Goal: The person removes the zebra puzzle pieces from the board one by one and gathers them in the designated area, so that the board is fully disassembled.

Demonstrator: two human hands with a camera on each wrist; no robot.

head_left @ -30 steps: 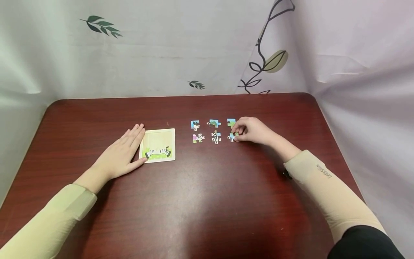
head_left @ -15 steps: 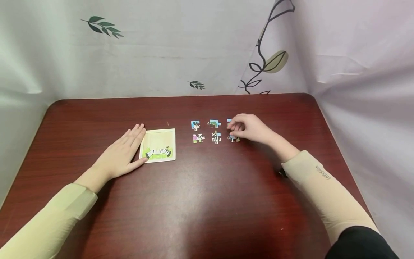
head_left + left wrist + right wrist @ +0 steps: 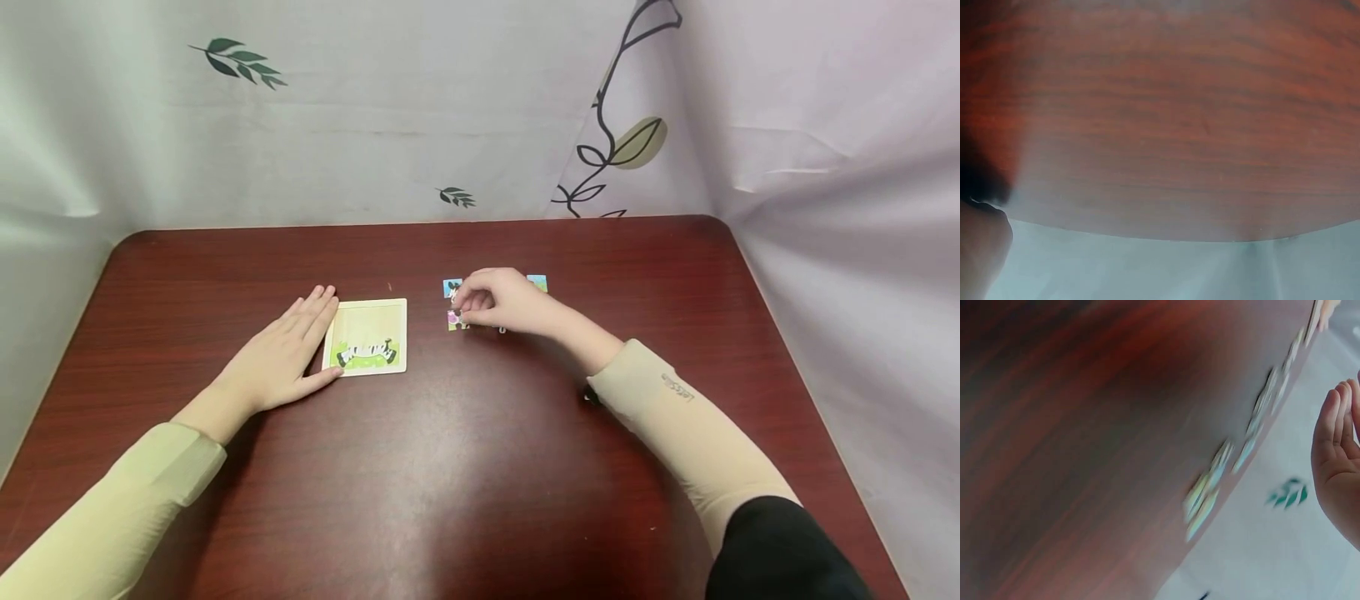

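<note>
My left hand [image 3: 272, 360] lies flat with straight fingers along the left side of a square puzzle tray [image 3: 369, 318], thumb on its lower corner. Zebra legs and grass show at the tray's bottom. My right hand [image 3: 510, 302], fingers loosely bent, hovers over the loose jigsaw pieces with nothing visible in its grasp. In the head view it leaves in sight the upper left piece [image 3: 452, 288], the pink-and-green lower left piece [image 3: 456, 321] and part of the upper right piece [image 3: 537, 282]. The right wrist view shows several pieces [image 3: 1263, 403] lying on the table beneath the hand.
A dark red wooden table [image 3: 420, 483] carries everything. Pale fabric [image 3: 360, 125] with leaf prints hangs behind it and along both sides. The right forearm's beige sleeve [image 3: 667, 425] crosses the table's right part.
My right hand has left the rightmost pieces and swept leftward over the middle and left ones. The left hand and the tray have stayed in place.
</note>
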